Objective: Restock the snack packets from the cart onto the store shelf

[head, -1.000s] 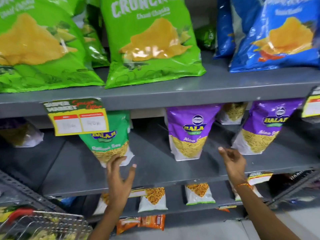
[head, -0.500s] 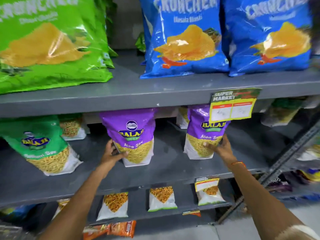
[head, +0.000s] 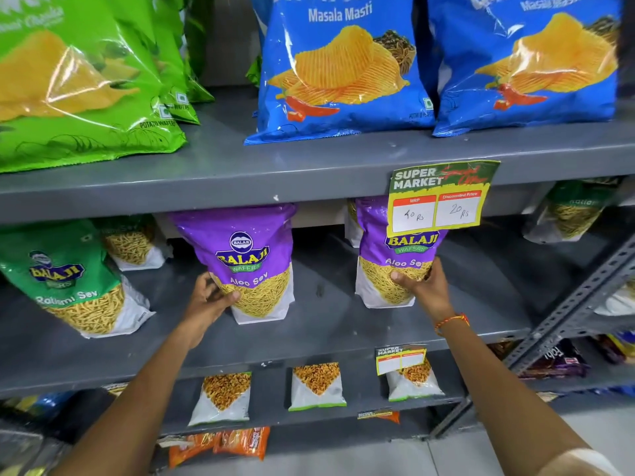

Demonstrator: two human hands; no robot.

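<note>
Two purple Aloo Sev packets stand upright on the middle grey shelf (head: 326, 324). My left hand (head: 209, 297) grips the lower left side of the left purple packet (head: 247, 255). My right hand (head: 424, 286) holds the lower right corner of the right purple packet (head: 385, 266), whose top is partly hidden behind a yellow price tag (head: 439, 201). A green Ratlami Sev packet (head: 68, 280) leans at the left of the same shelf. No cart is in view.
Large green (head: 79, 80) and blue chip bags (head: 340, 63) fill the top shelf. Small white-and-orange packets (head: 316, 386) stand on the lower shelf, orange packets (head: 240, 441) below them. A perforated grey upright (head: 577, 310) slants at the right, with more packets beyond.
The view shifted right along the shelf. My left hand left the green packet and took hold of the left purple packet; my right hand closed on the right purple packet.
</note>
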